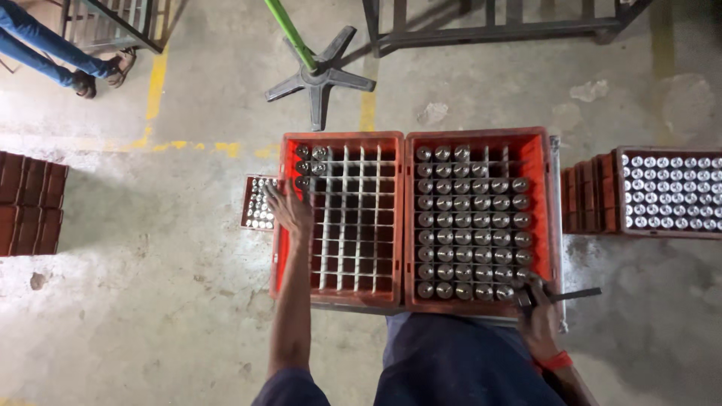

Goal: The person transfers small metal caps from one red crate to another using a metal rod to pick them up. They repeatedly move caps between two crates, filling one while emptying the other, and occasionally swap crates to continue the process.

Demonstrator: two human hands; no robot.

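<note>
**Hands at two red crates of metal cylinders**

The metal cylinders (472,222) stand upright, ends facing up, in the right crate (543,218). The left hand (289,210) rests on the left crate (282,225) rim, fingers loosely spread, beside a few cylinders. The right hand (538,319) grips a dark metal tool (575,295) lying across the right crate's near corner.

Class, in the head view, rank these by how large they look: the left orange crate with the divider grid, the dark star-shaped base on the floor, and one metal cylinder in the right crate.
1. Left orange crate, clearly largest.
2. Star-shaped base; it lies farther from the camera, so its true size is less sure.
3. Metal cylinder, smallest by far.
</note>
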